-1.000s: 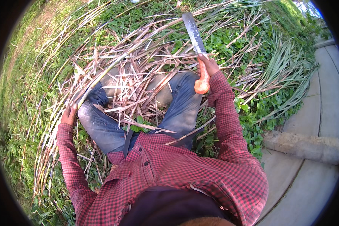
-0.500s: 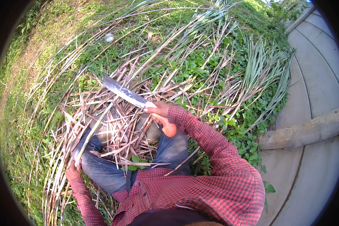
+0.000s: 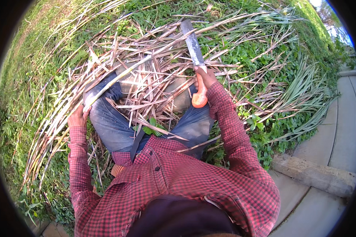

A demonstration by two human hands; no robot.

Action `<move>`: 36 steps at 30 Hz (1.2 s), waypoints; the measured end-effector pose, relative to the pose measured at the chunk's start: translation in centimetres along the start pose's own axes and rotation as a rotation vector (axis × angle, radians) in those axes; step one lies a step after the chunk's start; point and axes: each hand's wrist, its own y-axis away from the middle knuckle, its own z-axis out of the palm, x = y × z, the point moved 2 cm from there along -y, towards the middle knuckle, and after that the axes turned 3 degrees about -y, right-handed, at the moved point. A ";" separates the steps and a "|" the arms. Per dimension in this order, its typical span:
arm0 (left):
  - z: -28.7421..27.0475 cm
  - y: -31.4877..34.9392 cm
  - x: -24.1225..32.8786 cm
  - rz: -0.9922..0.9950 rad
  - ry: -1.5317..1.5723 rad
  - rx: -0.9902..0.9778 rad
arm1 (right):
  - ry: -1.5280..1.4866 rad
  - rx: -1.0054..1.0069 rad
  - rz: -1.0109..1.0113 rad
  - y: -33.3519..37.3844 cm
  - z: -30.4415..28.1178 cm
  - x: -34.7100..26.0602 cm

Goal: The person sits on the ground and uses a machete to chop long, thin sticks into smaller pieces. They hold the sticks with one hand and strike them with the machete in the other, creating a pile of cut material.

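My right hand (image 3: 206, 76) grips a machete (image 3: 193, 45) by its orange handle. The broad, dark, worn blade points away from me and crosses a long pale stalk (image 3: 124, 72); whether it touches the stalk I cannot tell. At the left, the fingers of my left hand (image 3: 79, 117) are closed around the near end of that stalk, beside my left knee. From there the stalk slants up and right toward green leaves at the far right. Dry brown strips of leaf sheath (image 3: 150, 85) lie in a heap between my legs.
Many long stalks (image 3: 41, 138) lie in a bundle at my left. Long green leaves (image 3: 300, 94) spread over the grass at the right. Beyond them are grey concrete slabs (image 3: 320, 136) with a thick wooden post (image 3: 314, 173) across them.
The machete has swung from pointing left to pointing away from me and now crosses the stalk farther out. My left hand still holds the stalk's near end. The whole view has shifted.
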 end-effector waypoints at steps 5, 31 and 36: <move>-0.5 1.0 1.0 0.022 0.007 0.007 | -0.175 -0.068 0.176 -1.0 -2.7 -1.1; -2.4 1.1 -0.3 -0.053 0.025 -0.071 | -0.054 -0.388 0.204 6.7 5.2 -0.6; -4.7 1.1 -2.5 -0.014 0.047 0.026 | -0.122 -0.149 0.050 3.9 -0.8 -2.9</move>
